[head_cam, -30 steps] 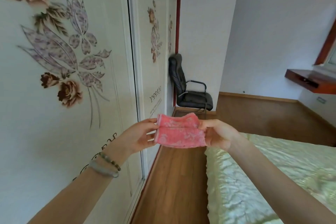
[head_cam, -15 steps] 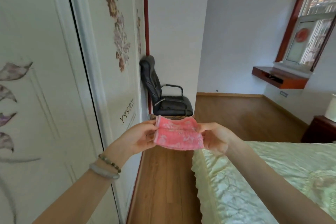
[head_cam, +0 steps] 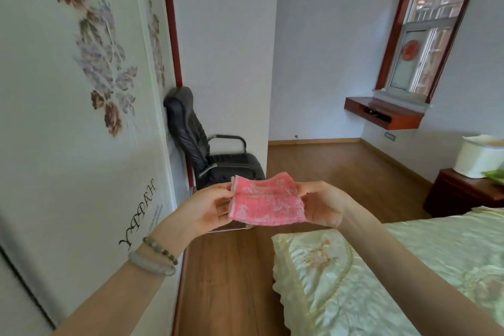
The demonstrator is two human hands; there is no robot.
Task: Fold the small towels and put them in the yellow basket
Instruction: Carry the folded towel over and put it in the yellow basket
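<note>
A small pink towel (head_cam: 266, 203) with a pale pattern is folded into a compact rectangle and held in the air in front of me, above the wooden floor. My left hand (head_cam: 208, 209) pinches its left edge, thumb on top. My right hand (head_cam: 323, 203) pinches its right edge. Both arms reach forward from the bottom of the view. No yellow basket is in view.
A wardrobe (head_cam: 81, 117) with flower-printed doors fills the left. A black office chair (head_cam: 207, 150) stands behind the towel. A bed with a pale green cover (head_cam: 381, 275) lies at the lower right. A dark nightstand (head_cam: 461, 194) carries a white lamp (head_cam: 480, 155).
The view has swung to the right, bringing the window, nightstand and more of the bed into sight. Both hands still hold the folded pink towel in front of me.
</note>
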